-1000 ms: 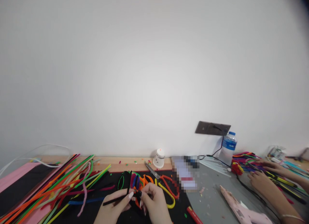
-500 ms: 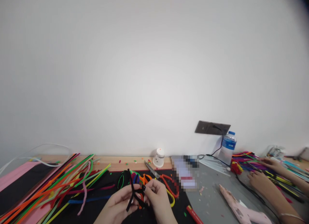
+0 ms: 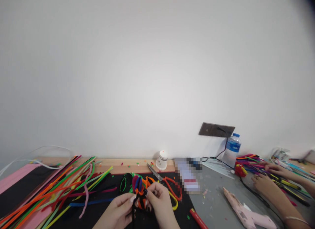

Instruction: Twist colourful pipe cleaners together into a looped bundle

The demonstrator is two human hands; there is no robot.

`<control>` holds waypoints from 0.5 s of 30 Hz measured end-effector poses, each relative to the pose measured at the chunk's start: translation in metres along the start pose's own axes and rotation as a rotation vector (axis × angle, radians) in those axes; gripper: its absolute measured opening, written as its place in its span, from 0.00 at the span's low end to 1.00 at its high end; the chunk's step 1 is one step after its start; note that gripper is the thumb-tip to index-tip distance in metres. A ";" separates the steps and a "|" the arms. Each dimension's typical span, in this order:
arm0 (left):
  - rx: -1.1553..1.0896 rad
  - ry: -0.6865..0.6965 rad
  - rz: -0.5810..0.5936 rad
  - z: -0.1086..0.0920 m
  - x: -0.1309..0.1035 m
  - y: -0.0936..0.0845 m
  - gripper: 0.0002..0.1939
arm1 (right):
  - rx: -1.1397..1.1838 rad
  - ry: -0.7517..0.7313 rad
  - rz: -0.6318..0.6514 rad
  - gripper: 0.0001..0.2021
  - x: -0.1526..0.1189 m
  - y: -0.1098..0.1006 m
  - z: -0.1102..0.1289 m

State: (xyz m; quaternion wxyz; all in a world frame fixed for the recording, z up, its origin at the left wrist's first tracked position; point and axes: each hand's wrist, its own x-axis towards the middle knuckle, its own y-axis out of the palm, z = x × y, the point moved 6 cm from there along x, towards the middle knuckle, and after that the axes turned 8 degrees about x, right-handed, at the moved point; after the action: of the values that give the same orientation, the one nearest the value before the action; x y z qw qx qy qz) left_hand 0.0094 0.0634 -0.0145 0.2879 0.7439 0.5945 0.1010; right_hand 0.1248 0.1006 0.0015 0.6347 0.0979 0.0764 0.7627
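My left hand (image 3: 117,209) pinches a black pipe cleaner (image 3: 133,213), whose end hangs down below the fingers. Close beside it, my right hand (image 3: 161,202) is closed on a small black piece (image 3: 145,191) at the fingertips. Between and behind the hands lie orange, blue and purple bent pipe cleaners (image 3: 137,183), partly hidden by the fingers. Green-and-black loops (image 3: 123,183) rest just left of them on the black mat (image 3: 98,216). Scissors with orange-red handles (image 3: 172,186) lie behind my right hand.
Loose colourful pipe cleaners (image 3: 61,193) spread over the left side. A white paper cup (image 3: 161,160) stands near the wall. To the right are a pink glue gun (image 3: 246,214), a red stick (image 3: 198,218), a water bottle (image 3: 231,150) and another person's hands (image 3: 265,186).
The black pipe cleaner, upright and crossed between my hands before, now hangs downward. My left hand has shifted slightly left and down, showing more of the blue and purple loops.
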 end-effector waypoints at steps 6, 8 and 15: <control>0.039 0.078 0.019 0.013 0.012 -0.007 0.16 | 0.085 0.000 -0.031 0.16 0.000 -0.001 0.002; 0.140 0.084 -0.012 0.018 0.014 -0.012 0.21 | 0.116 -0.004 -0.028 0.17 0.001 -0.001 0.001; 0.554 0.061 0.028 0.016 0.012 -0.008 0.22 | 0.136 -0.007 -0.009 0.18 0.001 0.000 0.000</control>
State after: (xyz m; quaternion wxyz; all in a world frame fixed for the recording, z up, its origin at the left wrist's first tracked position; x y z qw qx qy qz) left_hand 0.0137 0.0705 -0.0340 0.0542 0.7990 0.5976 -0.0392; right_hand 0.1246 0.1020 0.0018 0.6302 0.1433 0.1264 0.7526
